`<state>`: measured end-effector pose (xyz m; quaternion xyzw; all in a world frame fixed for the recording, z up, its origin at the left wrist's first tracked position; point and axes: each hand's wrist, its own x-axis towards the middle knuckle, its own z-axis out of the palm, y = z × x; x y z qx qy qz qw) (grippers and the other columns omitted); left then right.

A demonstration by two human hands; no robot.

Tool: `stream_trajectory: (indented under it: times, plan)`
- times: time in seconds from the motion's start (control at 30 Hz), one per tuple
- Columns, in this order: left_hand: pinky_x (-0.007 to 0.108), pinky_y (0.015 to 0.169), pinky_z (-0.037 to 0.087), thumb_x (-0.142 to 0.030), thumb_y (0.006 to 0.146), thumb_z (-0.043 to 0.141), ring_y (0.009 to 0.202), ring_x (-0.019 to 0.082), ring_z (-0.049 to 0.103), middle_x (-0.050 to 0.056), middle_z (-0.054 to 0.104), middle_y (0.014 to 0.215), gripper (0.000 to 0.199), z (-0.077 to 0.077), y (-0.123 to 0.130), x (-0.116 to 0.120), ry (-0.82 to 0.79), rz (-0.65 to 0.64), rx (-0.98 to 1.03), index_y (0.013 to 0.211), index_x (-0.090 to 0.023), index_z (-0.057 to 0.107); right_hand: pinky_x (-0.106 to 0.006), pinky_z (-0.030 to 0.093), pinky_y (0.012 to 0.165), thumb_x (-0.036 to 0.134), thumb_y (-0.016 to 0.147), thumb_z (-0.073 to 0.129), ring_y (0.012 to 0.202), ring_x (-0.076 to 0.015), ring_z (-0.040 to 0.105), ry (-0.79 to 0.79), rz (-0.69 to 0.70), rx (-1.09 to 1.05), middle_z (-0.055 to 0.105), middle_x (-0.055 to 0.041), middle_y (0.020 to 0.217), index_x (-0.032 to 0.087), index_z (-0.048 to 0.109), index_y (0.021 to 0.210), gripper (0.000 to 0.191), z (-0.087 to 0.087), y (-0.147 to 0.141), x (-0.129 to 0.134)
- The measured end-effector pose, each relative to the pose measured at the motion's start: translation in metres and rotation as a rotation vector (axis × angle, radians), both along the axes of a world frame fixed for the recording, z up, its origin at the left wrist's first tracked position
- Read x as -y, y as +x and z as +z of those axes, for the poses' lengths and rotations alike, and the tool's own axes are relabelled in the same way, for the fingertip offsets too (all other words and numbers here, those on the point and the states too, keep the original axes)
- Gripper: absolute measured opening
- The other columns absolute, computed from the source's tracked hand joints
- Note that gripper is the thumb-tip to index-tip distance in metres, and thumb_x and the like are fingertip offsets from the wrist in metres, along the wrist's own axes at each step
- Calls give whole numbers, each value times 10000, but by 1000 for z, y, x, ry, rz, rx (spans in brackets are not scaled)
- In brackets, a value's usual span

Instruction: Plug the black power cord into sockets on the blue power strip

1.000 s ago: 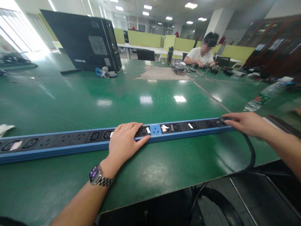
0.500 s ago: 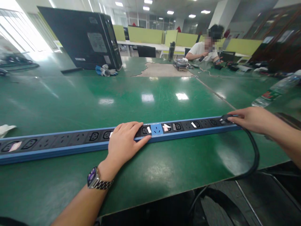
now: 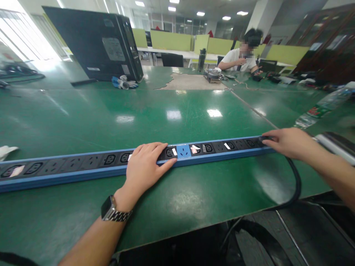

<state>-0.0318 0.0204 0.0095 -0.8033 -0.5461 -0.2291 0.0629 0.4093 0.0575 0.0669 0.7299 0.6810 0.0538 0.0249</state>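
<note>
A long blue power strip (image 3: 184,151) with black sockets lies across the green table. My left hand (image 3: 144,168) grips it near the middle, fingers over the top and thumb along the near side. At the strip's right end, my right hand (image 3: 290,141) pinches a black plug (image 3: 265,139) at the last visible socket. How far the plug sits in the socket is hidden by the fingers. From that hand a thick black cable (image 3: 297,181) curves down over the table's near edge. Several sockets carry small white or pinkish stickers.
A black computer tower (image 3: 91,46) stands at the back left, with gloves (image 3: 124,82) beside it. A plastic bottle (image 3: 318,109) lies at the right. Another person (image 3: 238,59) sits across the table. Below the near edge is a black chair (image 3: 310,236).
My right hand has shifted slightly left with the plug, closer over the end socket, and the cable loop has followed. My left hand keeps its place on the power strip.
</note>
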Motion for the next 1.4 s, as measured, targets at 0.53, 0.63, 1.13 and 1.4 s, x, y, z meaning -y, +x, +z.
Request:
stream_trajectory:
  times: [0.53, 0.63, 1.13, 1.4]
  plan:
    - [421, 896, 470, -271, 872, 554, 1053, 272, 596, 106, 674, 1125, 497, 19, 54, 41, 9, -238, 265, 1359, -207, 479, -247, 417, 461, 406, 744, 685, 531, -117, 559, -128, 503, -944, 661, 2, 733, 252, 655, 1098, 387, 30, -217, 83]
    - [419, 935, 461, -367, 897, 555, 1062, 259, 591, 85, 681, 1127, 371, 25, 8, 30, 114, -48, 345, 1241, -230, 571, -271, 520, 581, 418, 773, 676, 679, -139, 635, 7, 448, -1284, 671, -29, 924, 263, 543, 1260, 529, 19, -217, 83]
    - [352, 886, 505, -451, 919, 474, 1011, 233, 651, 59, 689, 1143, 390, 34, -71, -19, -407, -258, -44, 1245, -262, 576, -254, 478, 537, 448, 824, 606, 567, -133, 571, 206, 47, -1214, 632, -17, 689, 179, 674, 908, 289, -93, -148, 87]
    - [338, 887, 516, -417, 915, 528, 958, 203, 655, 67, 698, 1047, 286, 39, -44, -1, 135, -132, 310, 1097, -218, 623, -251, 435, 549, 461, 855, 563, 585, -141, 568, 198, 121, -1102, 632, -15, 667, 179, 686, 864, 307, -95, -150, 82]
